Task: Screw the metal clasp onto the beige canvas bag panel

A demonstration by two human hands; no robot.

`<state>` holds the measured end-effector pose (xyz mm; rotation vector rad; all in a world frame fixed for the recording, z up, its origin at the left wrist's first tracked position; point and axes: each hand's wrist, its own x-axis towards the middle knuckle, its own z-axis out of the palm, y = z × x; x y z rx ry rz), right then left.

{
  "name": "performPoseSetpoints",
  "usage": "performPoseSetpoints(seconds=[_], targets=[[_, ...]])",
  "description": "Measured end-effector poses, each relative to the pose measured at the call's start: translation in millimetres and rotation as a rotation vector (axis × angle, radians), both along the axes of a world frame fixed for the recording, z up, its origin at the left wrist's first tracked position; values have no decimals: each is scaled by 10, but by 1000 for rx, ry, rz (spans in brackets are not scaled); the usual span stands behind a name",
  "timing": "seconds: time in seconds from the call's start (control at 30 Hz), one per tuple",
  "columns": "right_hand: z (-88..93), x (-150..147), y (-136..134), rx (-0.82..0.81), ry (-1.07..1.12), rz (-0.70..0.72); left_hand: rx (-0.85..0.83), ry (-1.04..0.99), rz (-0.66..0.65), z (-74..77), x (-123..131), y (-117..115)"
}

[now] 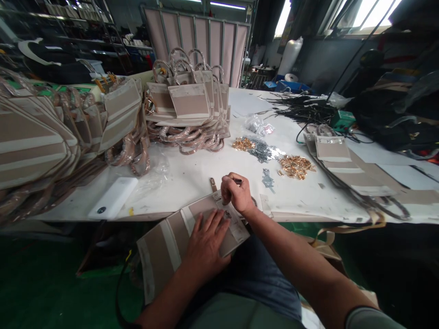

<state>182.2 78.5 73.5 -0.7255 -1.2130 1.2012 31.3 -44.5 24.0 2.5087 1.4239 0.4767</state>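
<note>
A taupe bag panel (pixel 155 250) with pale strips rests across my lap, its far end against the table edge. My left hand (pixel 208 240) lies flat on it with the fingers stretched out. Close to those fingertips a small metal fitting (pixel 227 214) sits on the panel. My right hand (pixel 237 192) is closed over the panel's far end around a slim dark tool (pixel 238 181). Only the tool's dark end shows, so I cannot tell its exact kind. Just beyond the panel, a short brown strap tab (pixel 213 184) with a metal piece sticks out.
Gold-coloured fittings (pixel 297 167) and grey metal plates (pixel 260 151) lie in piles on the white table (pixel 192 171). Stacked bag panels with wrapped handles (pixel 190 100) stand behind, more (pixel 30 137) at left. A white power bank-like box (pixel 115 196) lies left; further panels (pixel 350 169) lie right.
</note>
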Motion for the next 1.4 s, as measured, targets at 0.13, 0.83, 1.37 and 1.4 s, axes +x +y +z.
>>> performPoseSetpoints(seconds=[0.13, 0.83, 1.37, 1.4], targets=[[-81, 174, -84, -163, 290, -56, -19, -19, -9, 14, -11, 15], [5, 9, -240, -53, -106, -40, -11, -46, 2, -12, -19, -1], [-233, 146, 11, -391, 449, -213, -49, -36, -8, 39, -8, 11], [-225, 125, -10, -349, 415, -203, -51, -40, -9, 40, -8, 10]])
